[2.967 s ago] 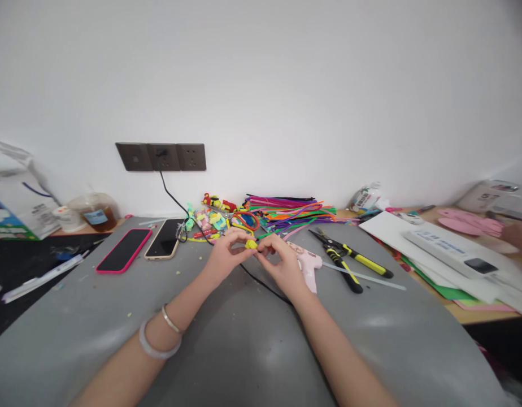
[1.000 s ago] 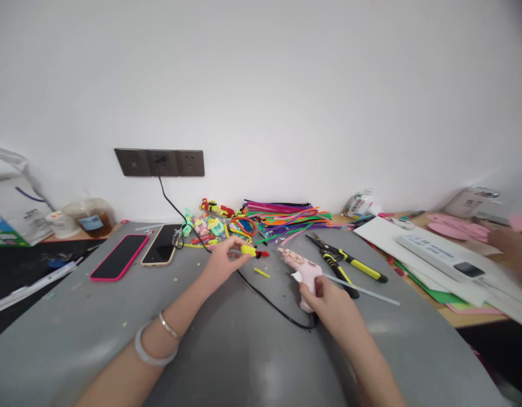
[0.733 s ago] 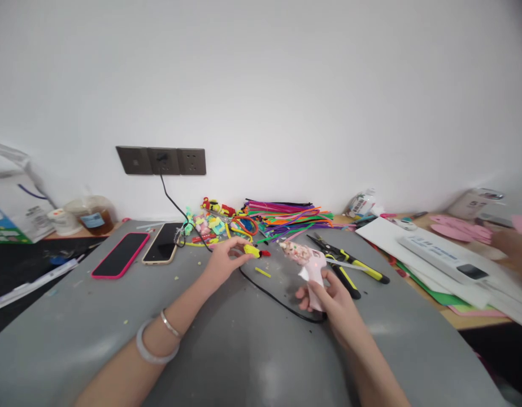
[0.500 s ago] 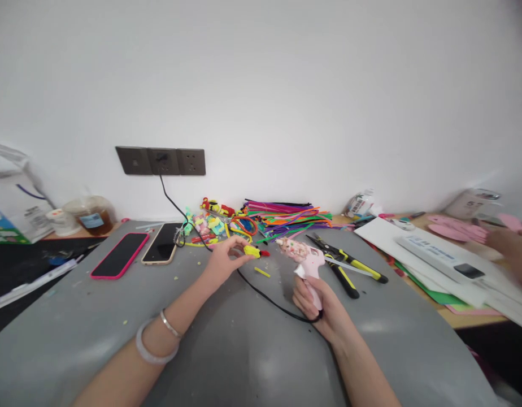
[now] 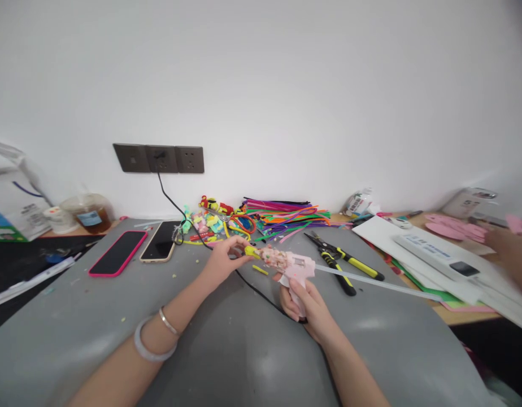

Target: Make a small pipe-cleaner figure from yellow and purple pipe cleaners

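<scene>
Between the thumb and fingers of my left hand (image 5: pixel 226 259) is a small yellow fuzzy piece (image 5: pixel 250 250), perhaps pipe cleaner; its far end is hidden behind the nozzle. My right hand (image 5: pixel 305 305) is wrapped round the handle of a pink hot glue gun (image 5: pixel 297 268), its tip pointing left at the yellow piece. Whether the tip touches it, I cannot tell. A long clear glue stick (image 5: pixel 379 284) sticks out of the gun's back. Below the nozzle a short yellow strip (image 5: pixel 260 270) lies on the grey table (image 5: pixel 227 362).
Pliers with yellow-black handles (image 5: pixel 343 263) lie right of the gun. Behind are a pile of coloured pipe cleaners (image 5: pixel 286 217) and small fuzzy figures (image 5: pixel 216 206). Two phones, one pink-edged (image 5: pixel 118 254), lie left. The gun's black cord (image 5: pixel 255 289) crosses the table. Another person's hand (image 5: pixel 510 249) is at right.
My right hand has brought the glue gun left and levelled it, so its nozzle now meets or overlaps the yellow piece. My left hand has stayed nearly in place, holding the piece.
</scene>
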The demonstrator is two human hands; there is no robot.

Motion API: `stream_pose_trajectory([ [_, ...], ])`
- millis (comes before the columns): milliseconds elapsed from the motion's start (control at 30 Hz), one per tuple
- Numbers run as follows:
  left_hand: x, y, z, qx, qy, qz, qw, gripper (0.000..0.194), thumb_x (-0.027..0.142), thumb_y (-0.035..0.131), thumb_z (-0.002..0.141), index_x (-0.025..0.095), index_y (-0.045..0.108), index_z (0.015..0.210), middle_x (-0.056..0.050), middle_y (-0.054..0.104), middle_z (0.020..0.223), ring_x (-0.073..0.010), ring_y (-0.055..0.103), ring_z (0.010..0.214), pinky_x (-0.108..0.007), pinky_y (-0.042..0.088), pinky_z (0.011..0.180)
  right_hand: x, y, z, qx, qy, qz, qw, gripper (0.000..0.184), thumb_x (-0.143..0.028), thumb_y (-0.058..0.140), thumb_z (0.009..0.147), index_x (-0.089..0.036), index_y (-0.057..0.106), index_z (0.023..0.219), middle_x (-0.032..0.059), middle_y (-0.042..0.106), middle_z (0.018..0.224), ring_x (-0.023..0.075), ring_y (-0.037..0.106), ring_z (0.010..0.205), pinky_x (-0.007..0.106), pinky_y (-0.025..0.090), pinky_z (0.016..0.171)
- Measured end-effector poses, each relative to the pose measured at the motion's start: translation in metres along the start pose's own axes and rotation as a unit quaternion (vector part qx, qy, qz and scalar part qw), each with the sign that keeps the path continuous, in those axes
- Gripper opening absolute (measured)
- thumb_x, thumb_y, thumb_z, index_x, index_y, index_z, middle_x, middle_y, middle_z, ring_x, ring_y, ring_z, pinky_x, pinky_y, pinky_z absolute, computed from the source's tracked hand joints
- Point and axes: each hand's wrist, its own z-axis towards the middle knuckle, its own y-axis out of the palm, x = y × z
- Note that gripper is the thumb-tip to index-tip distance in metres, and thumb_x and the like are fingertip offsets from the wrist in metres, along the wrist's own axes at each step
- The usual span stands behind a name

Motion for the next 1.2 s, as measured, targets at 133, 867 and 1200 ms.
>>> stream_pose_trajectory([
  [133, 0.0006, 0.0008, -0.0003, -0.012, -0.003, 0.0, 1.0, 0.026, 0.037, 0.077, 0.073, 0.017, 0.065, 0.085, -0.004, 0.069, 0.086, -0.0152, 0.064, 0.075, -0.025, 0.054, 0.068, -0.0003, -0.0002, -0.0002, -0.005, 0.0, -0.019, 1.0, 0.044, -0.061, 0.06, 0.086, -0.017, 0.056, 0.086, -0.0105, 0.035, 0.045, 0.0052, 0.024, 0.035, 0.022, 0.017, 0.04],
  [867, 0.0022, -0.0006, -0.0001, 0.019, 0.002, -0.007, 1.0, 0.022, 0.03, 0.077, 0.07, 0.017, 0.064, 0.083, -0.004, 0.069, 0.087, -0.0146, 0.064, 0.073, -0.025, 0.053, 0.068, 0.0008, -0.0007, 0.0007, -0.003, -0.003, -0.031, 1.0, 0.047, -0.062, 0.057, 0.088, -0.015, 0.057, 0.088, -0.0113, 0.033, 0.044, 0.0044, 0.024, 0.035, 0.021, 0.016, 0.038],
  [1200, 0.0048, -0.0012, -0.001, 0.034, 0.009, -0.008, 0.999, 0.021, 0.027, 0.077, 0.071, 0.017, 0.065, 0.086, -0.004, 0.068, 0.089, -0.0151, 0.064, 0.076, -0.026, 0.053, 0.07, 0.0027, -0.0014, 0.0011, 0.004, 0.005, -0.018, 1.0, 0.046, -0.062, 0.058, 0.087, -0.016, 0.055, 0.085, -0.0115, 0.033, 0.044, 0.0038, 0.024, 0.034, 0.02, 0.015, 0.039],
])
